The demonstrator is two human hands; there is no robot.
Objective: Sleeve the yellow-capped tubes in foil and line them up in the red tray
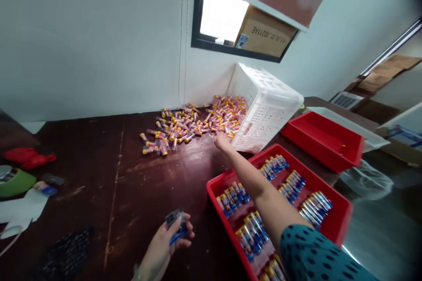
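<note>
My left hand (173, 239) is closed around a small stack of clear and blue plastic packets (178, 223), held low over the dark table. My right arm stretches forward across the red tray, and my right hand (222, 140) is closed at the near edge of a heap of small clear tubes (187, 125) with yellow caps and pink contents. What its fingers hold, if anything, is too small and blurred to name. In the red tray (213, 183) lie rows of yellow-capped tubes (232, 197) with blue lower parts. My forearm hides part of these rows.
A white plastic basket (273, 114) lies tipped on its side against the heap. Behind the tray sits a second red tray (326, 140), beside a clear plastic bag (365, 182). At the left are a red cloth (28, 158) and a green object (16, 184).
</note>
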